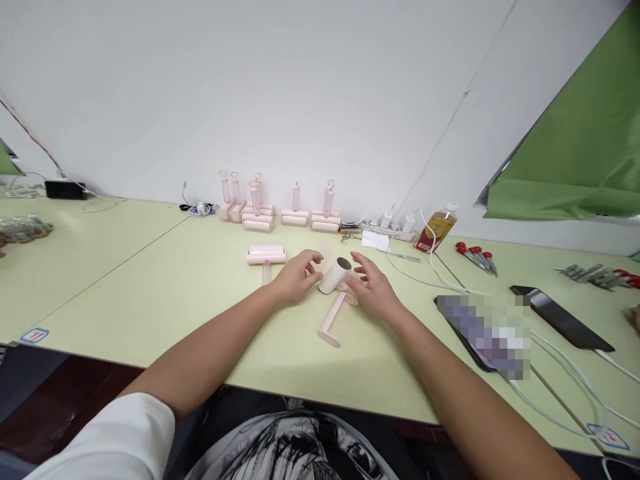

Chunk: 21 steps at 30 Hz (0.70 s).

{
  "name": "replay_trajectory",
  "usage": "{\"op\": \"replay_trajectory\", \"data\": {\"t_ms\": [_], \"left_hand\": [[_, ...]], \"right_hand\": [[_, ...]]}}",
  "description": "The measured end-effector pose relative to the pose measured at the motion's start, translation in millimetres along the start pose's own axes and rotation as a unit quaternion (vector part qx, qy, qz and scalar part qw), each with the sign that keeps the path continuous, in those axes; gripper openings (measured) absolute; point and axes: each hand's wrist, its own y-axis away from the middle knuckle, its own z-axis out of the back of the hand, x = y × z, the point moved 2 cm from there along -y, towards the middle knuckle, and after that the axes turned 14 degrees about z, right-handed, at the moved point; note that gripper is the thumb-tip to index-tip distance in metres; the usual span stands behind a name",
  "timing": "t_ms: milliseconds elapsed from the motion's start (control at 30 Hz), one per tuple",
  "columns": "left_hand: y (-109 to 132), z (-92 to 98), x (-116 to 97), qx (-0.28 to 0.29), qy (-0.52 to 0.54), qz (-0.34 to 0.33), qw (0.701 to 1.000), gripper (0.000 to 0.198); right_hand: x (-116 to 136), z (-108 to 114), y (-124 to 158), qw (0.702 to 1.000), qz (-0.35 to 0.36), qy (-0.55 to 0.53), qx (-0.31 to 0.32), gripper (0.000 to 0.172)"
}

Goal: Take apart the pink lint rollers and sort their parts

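Observation:
A white sticky-paper roll (334, 277) with a brown cardboard core stands tilted between my two hands. My left hand (299, 275) is at its left side, fingers curved and apart, the fingertips close to the roll. On its other side my right hand (373, 287) has its fingers spread, the thumb close to or touching the roll; I cannot tell which. Just in front of the roll lies a pink lint roller frame (333, 319) with a round end disc. Left of these, a pink lint roller (267, 255) lies flat, its handle partly behind my left forearm.
Several pink lint rollers (295, 217) stand along the wall. A power strip (393, 230), white paper (375, 240), scissors (405, 257) and a drink bottle (436, 230) are at the back right. Phones (563, 319) with cables and red-handled tools (475, 257) lie on the right.

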Motion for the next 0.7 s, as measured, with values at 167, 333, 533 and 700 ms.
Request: {"op": "replay_trajectory", "data": {"t_ms": [167, 333, 533, 700], "left_hand": [[3.9, -3.4, -7.9, 0.039, -0.087, -0.049, 0.994, 0.03], [1.4, -12.3, -9.5, 0.032, -0.203, -0.033, 0.978, 0.038], [-12.5, 24.8, -4.8, -0.129, -0.3, 0.06, 0.943, 0.037], [-17.9, 70.4, 19.5, -0.115, -0.378, 0.23, 0.889, 0.046]], "right_hand": [[-5.2, 4.0, -3.3, 0.993, -0.084, 0.07, -0.035, 0.035], [-9.3, 3.6, -2.7, 0.99, -0.107, 0.056, -0.069, 0.058], [0.7, 9.9, -1.5, 0.997, -0.051, 0.04, -0.047, 0.043], [36.1, 5.2, 6.3, 0.957, 0.191, -0.013, 0.216, 0.024]]}}
